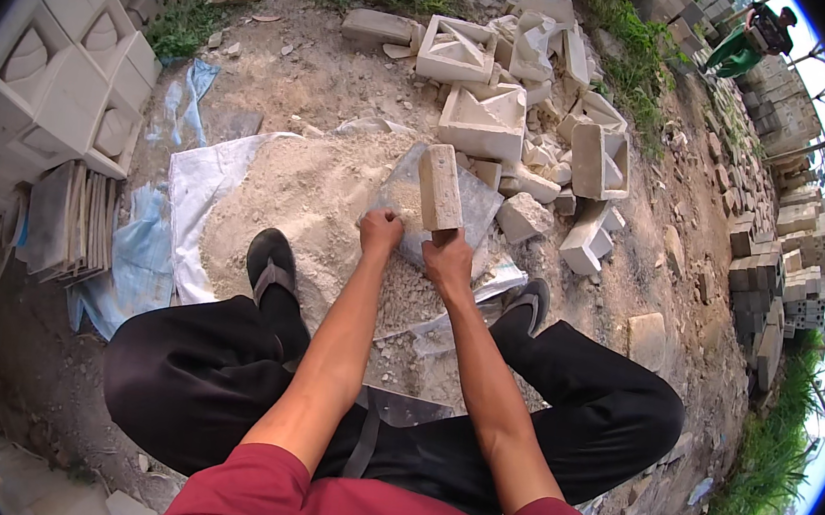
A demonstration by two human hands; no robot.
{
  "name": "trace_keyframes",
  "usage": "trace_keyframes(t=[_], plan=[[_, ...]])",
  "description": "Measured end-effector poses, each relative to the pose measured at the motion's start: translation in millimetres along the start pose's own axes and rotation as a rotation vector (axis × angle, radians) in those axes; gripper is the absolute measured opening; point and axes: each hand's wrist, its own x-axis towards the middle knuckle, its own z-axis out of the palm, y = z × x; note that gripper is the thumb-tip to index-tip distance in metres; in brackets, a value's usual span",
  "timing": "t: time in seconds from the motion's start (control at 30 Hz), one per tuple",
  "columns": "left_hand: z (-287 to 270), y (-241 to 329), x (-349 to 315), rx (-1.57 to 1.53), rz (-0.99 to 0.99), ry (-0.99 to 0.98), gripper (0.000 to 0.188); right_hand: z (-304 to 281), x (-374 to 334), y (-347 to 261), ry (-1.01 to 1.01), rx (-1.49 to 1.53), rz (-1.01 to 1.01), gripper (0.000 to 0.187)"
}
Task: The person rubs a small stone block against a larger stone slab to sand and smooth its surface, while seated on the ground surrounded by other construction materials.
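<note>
My right hand (448, 259) is closed round the short dark handle of a mallet (440, 186). Its long, blocky, dusty beige head points away from me, above a flat grey plate (407, 195). My left hand (380, 230) is curled closed beside the near left edge of the plate; what its fingers hold, if anything, is hidden. Under and around the plate lies a heap of pale sandy rubble (289, 184), spread on a white sheet (201, 185) between my feet.
Broken pale blocks (483, 120) with moulded hollows pile up at the far right of the plate. Stacked blocks (62, 50) and leaning boards (75, 217) stand on the left, near blue sheeting (145, 239). A person (752, 40) is at the far right, by more stacked blocks.
</note>
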Motion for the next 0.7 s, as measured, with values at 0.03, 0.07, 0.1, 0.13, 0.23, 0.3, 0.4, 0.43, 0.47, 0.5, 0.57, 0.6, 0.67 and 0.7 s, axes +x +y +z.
trace_keyframes(t=[0.03, 0.07, 0.1, 0.13, 0.23, 0.3, 0.4, 0.43, 0.47, 0.5, 0.57, 0.6, 0.67, 0.7], plan=[[-0.2, 0.3, 0.2, 0.004, -0.028, -0.013, 0.020, 1.0, -1.7, -2.7, 0.001, 0.012, -0.002, 0.050], [-0.4, 0.0, -1.0, 0.007, -0.034, -0.021, 0.021, 1.5, -3.3, -5.3, 0.001, 0.025, -0.003, 0.050], [2.3, 4.4, -2.8, 0.006, -0.033, -0.037, 0.021, 1.5, -2.9, 0.2, -0.016, -0.008, -0.004, 0.050], [3.2, 5.2, -2.1, 0.006, -0.032, -0.044, 0.021, 4.7, -4.4, 5.3, -0.037, -0.037, -0.011, 0.050], [0.6, -3.0, -0.7, -0.060, 0.034, 0.027, 0.023, 7.8, -10.0, -0.2, -0.079, -0.072, -0.009, 0.050], [1.1, -4.0, 3.6, -0.059, 0.030, 0.021, 0.024, 3.8, -8.9, -4.8, -0.049, -0.007, 0.003, 0.049], [4.3, -5.4, -2.9, -0.055, 0.038, -0.008, 0.024, -0.9, -1.8, -9.6, -0.011, -0.021, -0.025, 0.046], [3.2, -6.4, -1.1, -0.054, 0.050, -0.009, 0.024, -1.6, -1.1, -13.6, -0.006, -0.012, -0.042, 0.045], [1.8, -7.7, 0.3, -0.029, 0.057, -0.004, 0.024, -0.1, -3.4, -15.6, -0.025, -0.016, -0.042, 0.046], [1.8, -8.0, 1.3, -0.007, 0.066, 0.000, 0.024, 3.2, -6.4, -12.4, -0.041, -0.022, -0.042, 0.047], [1.5, -9.5, 1.2, -0.034, 0.074, 0.016, 0.024, 8.3, -10.0, -6.1, -0.065, -0.030, -0.034, 0.049], [3.8, -7.6, -3.2, -0.083, 0.073, 0.022, 0.025, 8.9, -10.2, 1.3, -0.068, -0.035, -0.020, 0.050], [6.6, -1.5, -4.7, -0.129, 0.082, 0.012, 0.025, 6.8, 0.8, 13.5, -0.070, -0.037, -0.028, 0.053], [5.2, -2.5, -4.8, -0.120, 0.084, -0.003, 0.025, 6.0, 2.1, 12.3, -0.056, -0.042, -0.020, 0.052]])
